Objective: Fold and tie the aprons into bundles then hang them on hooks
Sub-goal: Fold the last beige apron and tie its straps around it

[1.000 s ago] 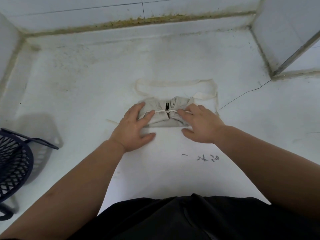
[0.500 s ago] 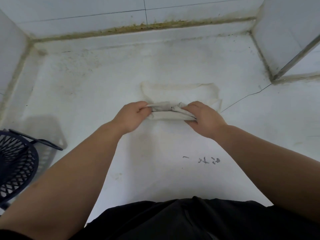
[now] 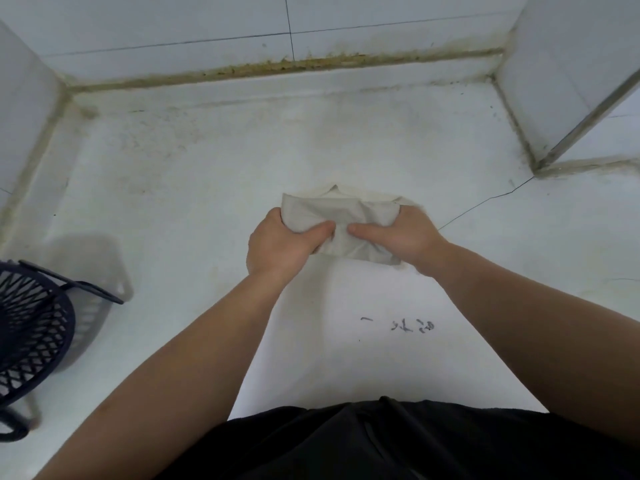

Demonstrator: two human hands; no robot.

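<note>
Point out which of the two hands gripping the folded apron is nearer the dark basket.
The left hand, holding the left end of the apron. The basket stands on that side; the right hand grips the opposite end, farther away.

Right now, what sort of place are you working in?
Probably a tiled wash or laundry corner: white tiled walls, a grimy stained seam where they meet the white work surface, and a dark lattice basket at the left.

A single head-worn wide-angle camera looks forward and steeply down over the person's torso [image 3: 381, 445], close above the white bench [image 3: 173, 202], facing the tiled back wall [image 3: 207, 22]; straight edges bow, probably lens distortion.
</note>
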